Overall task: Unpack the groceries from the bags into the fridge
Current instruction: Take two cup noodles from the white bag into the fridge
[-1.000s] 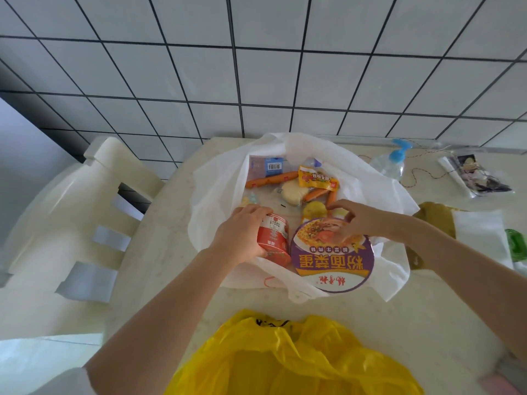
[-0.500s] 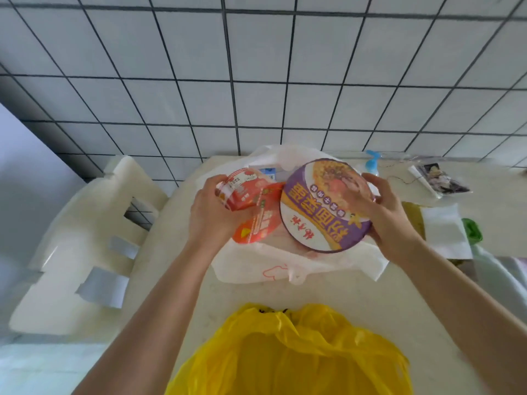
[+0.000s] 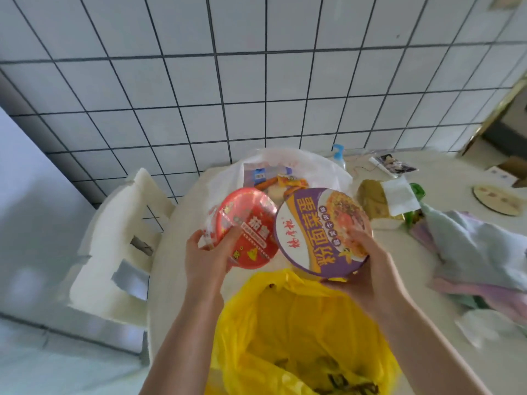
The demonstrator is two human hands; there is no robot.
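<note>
Yellow plastic comes first: a yellow bag sits low and close, just under both wrists, with its mouth open.

Just above it, the left hand holds a red noodle cup. The thumb lies on the lid and the other fingers curl round the edge below. The cup is tipped, so its round lid faces up at the camera.

The right hand holds a purple noodle bowl. Its thumb presses on the lid and the rest of the hand cups the bowl from below. This bowl is tipped too, with its flat lid showing. The two lids touch or nearly touch, side by side, up off the table.

Past the hands, on the far side, lies the white bag. It is open, and small packets are in it.

Out to the left of the left hand stands a white chair. Beyond everything is the white tiled wall.

No fridge shows in this view. Both hands are full, so I think the next move is to turn and carry the two tubs to the fridge. Neither hand is free for the packets in the white bag.
</note>
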